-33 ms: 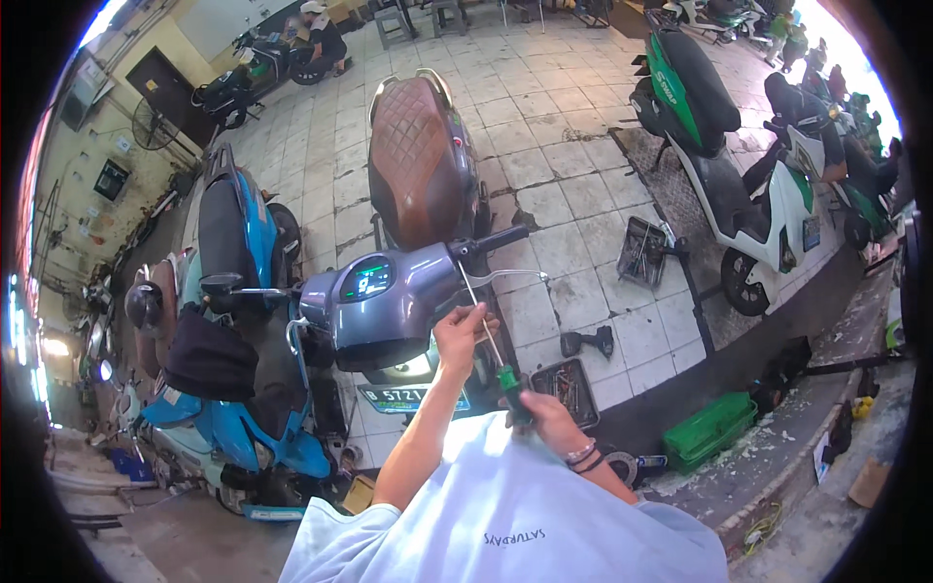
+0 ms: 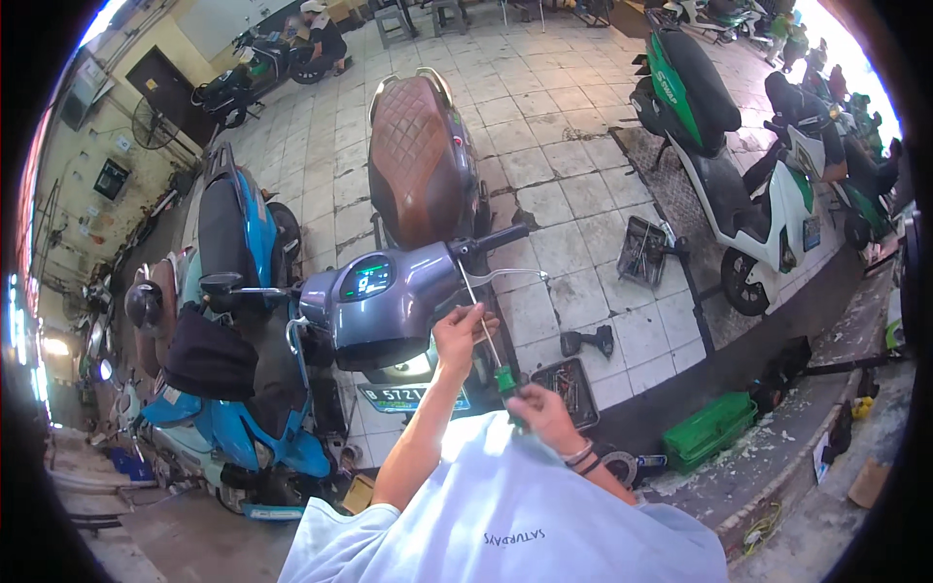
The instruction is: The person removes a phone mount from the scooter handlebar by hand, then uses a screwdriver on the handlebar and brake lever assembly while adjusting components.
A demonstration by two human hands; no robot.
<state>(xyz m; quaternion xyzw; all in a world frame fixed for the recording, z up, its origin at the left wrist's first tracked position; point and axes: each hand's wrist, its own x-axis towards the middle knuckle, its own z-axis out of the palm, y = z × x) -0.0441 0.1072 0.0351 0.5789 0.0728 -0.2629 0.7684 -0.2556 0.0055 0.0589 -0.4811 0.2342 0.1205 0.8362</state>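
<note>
A grey-purple scooter stands in front of me, its lit dash facing up and its quilted brown seat behind. Beside the handlebar cover, my left hand is closed with its fingers pinched round the slim metal shaft of a long screwdriver. The shaft slants up toward the brake lever, and its tip meets the area under the right grip; the exact contact is too small to make out. My right hand wraps the lower part of the green and dark handle, close to my shirt.
At left stands a blue scooter. A cordless power tool lies on the tiles, near a tool tray and a second tray of tools. To the right are a green box and a white scooter. A person crouches far back.
The screwdriver handle and my right hand have shifted slightly, the hand turning a little on the handle. My left hand stays in place on the shaft.
</note>
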